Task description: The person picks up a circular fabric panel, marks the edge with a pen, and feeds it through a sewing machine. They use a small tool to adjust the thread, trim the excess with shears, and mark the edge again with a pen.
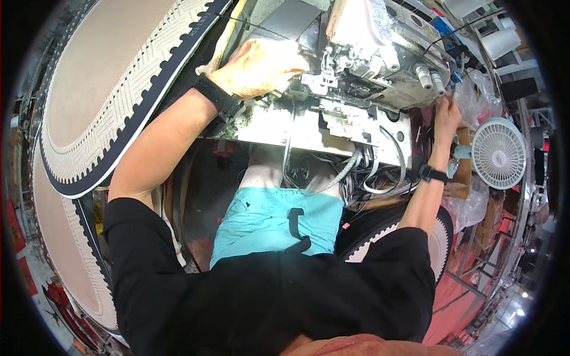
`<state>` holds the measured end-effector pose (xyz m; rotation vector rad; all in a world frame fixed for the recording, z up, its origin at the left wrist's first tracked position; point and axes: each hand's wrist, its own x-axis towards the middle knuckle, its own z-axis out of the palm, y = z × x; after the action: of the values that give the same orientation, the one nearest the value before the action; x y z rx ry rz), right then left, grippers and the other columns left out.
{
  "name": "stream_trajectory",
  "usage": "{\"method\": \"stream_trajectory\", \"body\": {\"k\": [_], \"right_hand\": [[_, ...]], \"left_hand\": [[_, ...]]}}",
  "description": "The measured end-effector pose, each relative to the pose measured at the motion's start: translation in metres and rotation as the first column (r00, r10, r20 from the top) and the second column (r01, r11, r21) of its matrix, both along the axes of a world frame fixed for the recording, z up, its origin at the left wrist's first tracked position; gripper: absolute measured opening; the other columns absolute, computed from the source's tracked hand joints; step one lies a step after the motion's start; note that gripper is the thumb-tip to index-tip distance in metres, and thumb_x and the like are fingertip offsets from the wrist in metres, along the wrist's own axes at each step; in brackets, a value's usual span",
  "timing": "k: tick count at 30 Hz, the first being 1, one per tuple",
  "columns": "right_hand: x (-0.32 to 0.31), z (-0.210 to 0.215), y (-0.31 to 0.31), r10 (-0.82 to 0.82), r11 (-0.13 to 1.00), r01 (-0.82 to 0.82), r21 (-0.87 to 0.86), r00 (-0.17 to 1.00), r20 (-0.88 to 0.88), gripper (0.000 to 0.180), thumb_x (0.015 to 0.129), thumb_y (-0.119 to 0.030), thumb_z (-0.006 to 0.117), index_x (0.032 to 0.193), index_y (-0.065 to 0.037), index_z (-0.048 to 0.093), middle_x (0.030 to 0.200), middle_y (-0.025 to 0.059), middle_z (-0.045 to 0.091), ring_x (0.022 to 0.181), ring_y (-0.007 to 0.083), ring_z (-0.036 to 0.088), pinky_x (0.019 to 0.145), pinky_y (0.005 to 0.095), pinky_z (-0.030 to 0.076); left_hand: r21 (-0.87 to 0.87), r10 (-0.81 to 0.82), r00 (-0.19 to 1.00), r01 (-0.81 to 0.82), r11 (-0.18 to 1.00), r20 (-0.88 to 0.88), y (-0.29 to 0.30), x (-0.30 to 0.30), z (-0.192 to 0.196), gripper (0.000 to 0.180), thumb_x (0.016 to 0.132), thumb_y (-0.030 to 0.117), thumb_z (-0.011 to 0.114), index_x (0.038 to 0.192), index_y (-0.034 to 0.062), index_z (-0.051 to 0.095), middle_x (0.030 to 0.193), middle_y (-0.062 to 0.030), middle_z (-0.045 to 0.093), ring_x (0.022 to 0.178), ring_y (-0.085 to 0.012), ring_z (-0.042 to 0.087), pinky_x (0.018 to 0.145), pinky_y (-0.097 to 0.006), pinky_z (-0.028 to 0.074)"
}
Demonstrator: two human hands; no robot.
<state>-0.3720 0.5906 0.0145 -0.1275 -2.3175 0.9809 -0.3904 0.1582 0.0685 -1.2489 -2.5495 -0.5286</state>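
Observation:
An industrial sewing machine [380, 59], an overlock type by its look, stands in front of me, dusty with pale lint. My left hand [261, 66] is closed just left of its presser foot [320, 80]. The fingertips press together near the foot; whatever they grip is too small or too washed out by glare to make out. At the machine's right end, below the tension knobs [428, 78], my right hand [446, 115] reaches up with its fingers drawn together. Something thin shows at those fingertips, but its kind is unclear. Black bands circle both wrists.
A large beige shoe-sole-patterned panel [101, 77] with a dark toothed border rises at my left. To the right are a white round fan [499, 153], a cardboard box [462, 178] and thread cones [502, 43]. Cables [350, 169] hang below the machine bed, above my knees.

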Motion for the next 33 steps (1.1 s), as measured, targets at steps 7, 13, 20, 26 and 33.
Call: {"method": "stream_trajectory", "body": {"k": [7,13,20,26,33], "right_hand": [[0.076,0.014,-0.027,0.034,0.987,-0.029,-0.156,0.999,0.03,0.025,0.092,-0.017,0.046,0.091,0.001,0.063,0.096,0.0126,0.066,0.071,0.0177,0.06,0.068,0.0282,0.046],[0.113,0.056,-0.124,0.329,0.944,-0.329,-0.022,0.943,0.055,0.021,0.093,-0.013,0.044,0.09,-0.001,0.06,0.079,0.0046,0.055,0.067,0.0105,0.049,0.063,0.0228,0.04],[0.118,0.058,-0.16,0.827,0.522,-0.619,-0.587,0.536,0.17,0.022,0.086,-0.006,0.053,0.108,-0.002,0.055,0.081,0.0011,0.053,0.065,0.0067,0.05,0.059,0.0178,0.04],[0.099,0.026,-0.158,0.538,0.843,-0.504,-0.191,0.784,0.31,0.039,0.079,0.007,0.048,0.116,-0.005,0.053,0.081,0.0094,0.061,0.061,0.0194,0.056,0.061,0.0302,0.046],[0.078,0.022,-0.17,0.311,0.865,-0.381,0.325,0.917,0.248,0.015,0.084,-0.007,0.054,0.098,-0.006,0.06,0.084,0.015,0.064,0.073,0.029,0.064,0.064,0.0337,0.049]], "left_hand": [[0.059,-0.101,0.991,0.096,0.994,0.092,0.0,-0.005,0.0,0.038,0.07,0.003,0.059,0.106,0.0128,0.063,0.076,-0.0061,0.058,0.063,-0.0208,0.054,0.063,-0.029,0.047],[0.008,-0.111,0.994,0.111,0.994,0.011,-0.003,-0.005,-0.002,0.044,0.065,0.011,0.061,0.109,0.0177,0.061,0.075,-0.0052,0.055,0.068,-0.0229,0.056,0.063,-0.033,0.047],[-0.005,-0.158,0.986,0.158,0.987,-0.059,-0.006,-0.008,-0.014,0.051,0.066,0.004,0.057,0.115,0.0165,0.059,0.075,-0.0069,0.053,0.068,-0.0234,0.052,0.067,-0.033,0.045],[0.001,-0.167,0.985,0.167,0.986,-0.052,-0.001,-0.009,-0.01,0.05,0.066,0.004,0.056,0.115,0.0161,0.059,0.074,-0.0067,0.052,0.067,-0.0232,0.051,0.065,-0.033,0.044],[0.041,-0.164,0.986,0.165,0.986,-0.025,-0.001,-0.011,-0.015,0.05,0.067,0.004,0.054,0.116,0.0154,0.059,0.075,-0.0076,0.053,0.067,-0.0233,0.05,0.064,-0.033,0.043]]}}
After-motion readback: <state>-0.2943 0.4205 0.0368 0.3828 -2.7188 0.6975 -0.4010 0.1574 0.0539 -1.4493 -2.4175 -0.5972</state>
